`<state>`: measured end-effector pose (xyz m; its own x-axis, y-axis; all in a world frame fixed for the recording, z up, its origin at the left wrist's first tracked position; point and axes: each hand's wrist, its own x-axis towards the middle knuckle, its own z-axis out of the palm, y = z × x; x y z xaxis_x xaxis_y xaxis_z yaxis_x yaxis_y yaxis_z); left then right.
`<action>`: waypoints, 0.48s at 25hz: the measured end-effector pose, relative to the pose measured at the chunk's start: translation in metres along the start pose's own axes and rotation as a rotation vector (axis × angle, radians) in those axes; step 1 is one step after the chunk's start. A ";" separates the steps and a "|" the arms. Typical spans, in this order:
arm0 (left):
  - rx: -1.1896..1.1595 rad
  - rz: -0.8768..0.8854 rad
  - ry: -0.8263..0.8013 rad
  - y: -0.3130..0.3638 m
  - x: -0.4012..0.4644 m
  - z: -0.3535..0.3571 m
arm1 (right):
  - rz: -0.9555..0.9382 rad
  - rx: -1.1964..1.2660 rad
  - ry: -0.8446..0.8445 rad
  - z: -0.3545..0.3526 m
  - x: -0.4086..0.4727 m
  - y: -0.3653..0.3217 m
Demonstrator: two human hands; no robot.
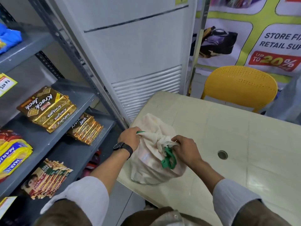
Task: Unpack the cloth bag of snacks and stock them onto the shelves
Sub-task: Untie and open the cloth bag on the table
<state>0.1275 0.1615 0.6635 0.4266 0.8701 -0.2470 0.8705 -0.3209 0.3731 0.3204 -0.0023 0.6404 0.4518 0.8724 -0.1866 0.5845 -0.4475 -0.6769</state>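
A full white cloth bag point(151, 170) with green handles sits on the near left corner of a cream plastic table point(236, 144). Its mouth is bunched and knotted at the top. My left hand point(130, 138), with a black watch on the wrist, grips the cloth and a green handle on the bag's left side. My right hand point(185, 148) pinches the knotted cloth on the right, just above the other green handle point(168, 159). The bag's contents are hidden. Grey metal shelves point(48, 137) stand to the left.
The shelves hold gold Krackjack packs point(47, 108), a second Krackjack stack point(85, 128), yellow Marie packs point(11, 157) and red-and-yellow biscuit packs point(47, 178). A white cabinet point(138, 54) stands behind the table, a yellow chair point(239, 87) at the far side.
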 end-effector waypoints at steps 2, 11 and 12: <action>0.010 0.039 -0.022 -0.002 -0.007 0.005 | 0.002 -0.021 -0.065 0.002 -0.002 0.007; 0.123 0.326 -0.004 0.034 -0.025 0.019 | -0.060 0.155 -0.022 -0.013 0.008 -0.004; 0.029 0.281 0.063 0.033 -0.023 0.012 | -0.085 0.181 0.013 -0.015 0.013 -0.011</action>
<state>0.1494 0.1267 0.6707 0.6368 0.7667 -0.0816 0.7274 -0.5622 0.3934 0.3302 0.0106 0.6564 0.4155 0.9023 -0.1152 0.4909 -0.3290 -0.8067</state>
